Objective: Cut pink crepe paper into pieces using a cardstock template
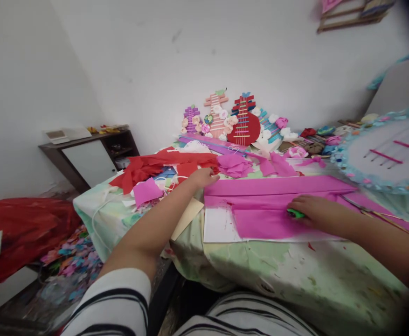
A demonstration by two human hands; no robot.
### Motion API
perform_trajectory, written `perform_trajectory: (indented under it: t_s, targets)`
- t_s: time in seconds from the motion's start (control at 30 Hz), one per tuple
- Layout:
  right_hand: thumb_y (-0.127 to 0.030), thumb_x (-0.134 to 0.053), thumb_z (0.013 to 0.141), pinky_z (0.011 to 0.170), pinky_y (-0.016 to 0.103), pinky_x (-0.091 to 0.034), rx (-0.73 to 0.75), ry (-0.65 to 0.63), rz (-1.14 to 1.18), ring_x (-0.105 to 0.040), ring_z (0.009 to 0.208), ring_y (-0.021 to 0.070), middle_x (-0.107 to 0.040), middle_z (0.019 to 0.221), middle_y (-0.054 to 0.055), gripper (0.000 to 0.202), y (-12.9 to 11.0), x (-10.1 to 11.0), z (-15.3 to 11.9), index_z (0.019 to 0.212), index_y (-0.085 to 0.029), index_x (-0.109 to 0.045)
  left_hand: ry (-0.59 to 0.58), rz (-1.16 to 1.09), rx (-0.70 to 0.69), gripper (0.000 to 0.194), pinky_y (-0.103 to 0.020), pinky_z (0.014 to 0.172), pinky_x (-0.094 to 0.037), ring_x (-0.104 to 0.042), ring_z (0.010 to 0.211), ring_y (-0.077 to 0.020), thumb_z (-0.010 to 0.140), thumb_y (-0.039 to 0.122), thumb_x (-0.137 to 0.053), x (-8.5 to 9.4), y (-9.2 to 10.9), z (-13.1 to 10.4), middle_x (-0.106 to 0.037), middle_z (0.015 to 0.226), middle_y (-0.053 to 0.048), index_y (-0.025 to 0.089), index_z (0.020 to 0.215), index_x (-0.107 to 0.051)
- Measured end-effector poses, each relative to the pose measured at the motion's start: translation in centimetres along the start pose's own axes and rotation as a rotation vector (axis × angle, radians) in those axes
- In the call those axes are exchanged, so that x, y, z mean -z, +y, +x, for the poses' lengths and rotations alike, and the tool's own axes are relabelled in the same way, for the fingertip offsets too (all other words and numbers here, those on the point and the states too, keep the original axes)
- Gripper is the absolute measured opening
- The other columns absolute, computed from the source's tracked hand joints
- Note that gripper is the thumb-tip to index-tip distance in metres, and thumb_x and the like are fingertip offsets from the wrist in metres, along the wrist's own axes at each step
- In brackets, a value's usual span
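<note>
Thin, matte, bright pink sheet (pixel 265 226): lies over a flat, white, rectangular board (pixel 220 228), leaving the lower left corner bare; whether cloth or paper, cannot tell.
Long, straight-edged pink band (pixel 260 186): stretches along the far side of the board, with a lengthwise line across its surface.
Right hand (pixel 304 211): curled around a small, bright green object (pixel 296 213), mostly hidden in the grip; set on the pink sheet.
Left hand (pixel 204 178): placed at the far left corner of the pink band, fingers bent; whether pinching or only pressing, cannot tell.
Slender grey and gold-toned metal tool (pixel 367 211): lies slantwise on pink material beside the right forearm.
Worktop under pale green, stained cloth (pixel 270 266): hangs in soft folds at the near edge.
Crumpled red sheets (pixel 144 165): heaped beyond the left forearm, ragged at the edges.
Lute-shaped ornaments in red, purple, pale pink and blue (pixel 246 130): propped near the wall, strung with fine lines, surrounded by ruffled rosettes.
Rounded white panel (pixel 393 151): edged with light blue frills, crossed by magenta bars.
</note>
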State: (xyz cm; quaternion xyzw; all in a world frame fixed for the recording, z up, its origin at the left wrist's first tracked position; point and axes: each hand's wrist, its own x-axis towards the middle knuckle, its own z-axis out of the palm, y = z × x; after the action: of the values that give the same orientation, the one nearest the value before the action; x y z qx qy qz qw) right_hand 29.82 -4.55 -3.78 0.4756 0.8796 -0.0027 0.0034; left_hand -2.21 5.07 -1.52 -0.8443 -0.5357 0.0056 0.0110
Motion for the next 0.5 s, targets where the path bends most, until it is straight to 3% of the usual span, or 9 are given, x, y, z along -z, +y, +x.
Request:
perform_trajectory:
  t_s: [0.13, 0.33, 0.43, 0.5]
  targets:
    - [-0.032, -0.037, 0.079, 0.077, 0.037, -0.04, -0.035, 0.077, -0.006, -0.053, 0.089, 0.0228, -0.058, 0.098, 0.011, 0.029, 0.3, 1.6, -0.9, 0.095, -0.019, -0.056, -0.106, -0.028, -0.018, 0.031, -0.038, 0.076, -0.045, -0.053, 0.091, -0.0174, 0.083, 0.032, -0.047, -1.3, -0.2, 3.6, -0.051, 0.107, -0.007, 0.014, 0.108, -0.047]
    - [-0.047, -0.04, 0.076, 0.064, 0.034, -0.043, -0.144, 0.251, 0.131, -0.054, 0.072, 0.0204, -0.059, 0.08, 0.009, 0.032, -0.9, 4.3, -0.5, 0.078, -0.018, -0.054, -0.18, -0.032, -0.055, 0.028, -0.037, 0.077, -0.046, -0.053, 0.091, -0.0174, 0.084, 0.03, -0.046, -1.8, -1.1, 5.1, -0.051, 0.108, -0.007, 0.015, 0.107, -0.048]
    - [-0.05, -0.049, 0.07, 0.054, 0.031, -0.043, -0.183, 0.432, 0.379, -0.053, 0.057, 0.0171, -0.056, 0.065, 0.004, 0.031, -2.4, 5.6, 0.5, 0.074, -0.02, -0.052, -0.187, -0.031, -0.065, 0.028, -0.037, 0.077, -0.046, -0.053, 0.091, -0.0173, 0.084, 0.03, -0.046, -1.5, -1.6, 5.3, -0.051, 0.108, -0.007, 0.015, 0.107, -0.049]
    - [-0.049, -0.051, 0.069, 0.046, 0.028, -0.042, -0.237, 0.66, 0.648, -0.049, 0.048, 0.0133, -0.05, 0.057, 0.0, 0.029, -3.1, 6.8, 1.2, 0.074, -0.021, -0.051, -0.186, -0.036, -0.061, 0.028, -0.037, 0.076, -0.046, -0.053, 0.091, -0.0174, 0.084, 0.03, -0.046, -1.2, -1.8, 5.3, -0.051, 0.108, -0.007, 0.015, 0.107, -0.049]
